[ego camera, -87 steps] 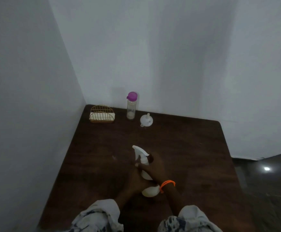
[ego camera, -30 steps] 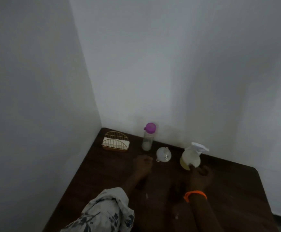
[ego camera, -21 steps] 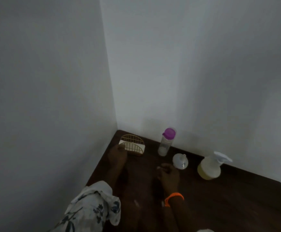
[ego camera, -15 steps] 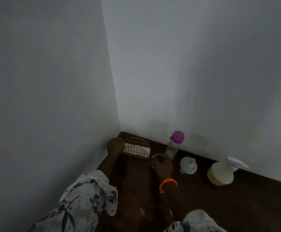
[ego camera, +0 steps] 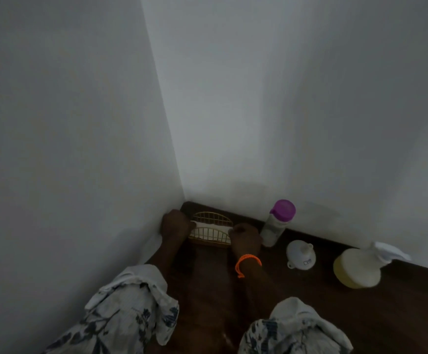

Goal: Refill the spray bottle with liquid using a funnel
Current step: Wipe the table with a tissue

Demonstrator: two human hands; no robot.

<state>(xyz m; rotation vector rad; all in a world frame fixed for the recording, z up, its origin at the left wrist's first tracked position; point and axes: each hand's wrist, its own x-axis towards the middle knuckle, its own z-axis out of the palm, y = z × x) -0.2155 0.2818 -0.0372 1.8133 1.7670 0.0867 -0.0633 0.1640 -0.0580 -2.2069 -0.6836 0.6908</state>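
The white spray bottle (ego camera: 358, 267) with yellowish liquid stands at the right by the back wall. A white funnel (ego camera: 301, 254) lies upside down to its left. A clear bottle with a purple cap (ego camera: 278, 223) stands upright beside the funnel. In the table's far left corner sits a gold wire holder (ego camera: 211, 229) with white napkins in it. My left hand (ego camera: 175, 225) is closed at the holder's left end. My right hand (ego camera: 245, 237), with an orange band on its wrist, is closed at the holder's right end, fingertips on the napkins.
The dark wooden table (ego camera: 310, 310) fits into a corner of two white walls, close on the left and behind. My patterned sleeves fill the bottom of the view.
My right hand let go of the spray bottle by the back wall. Both hands then moved left to the wire napkin holder, and my view swung left toward the corner.
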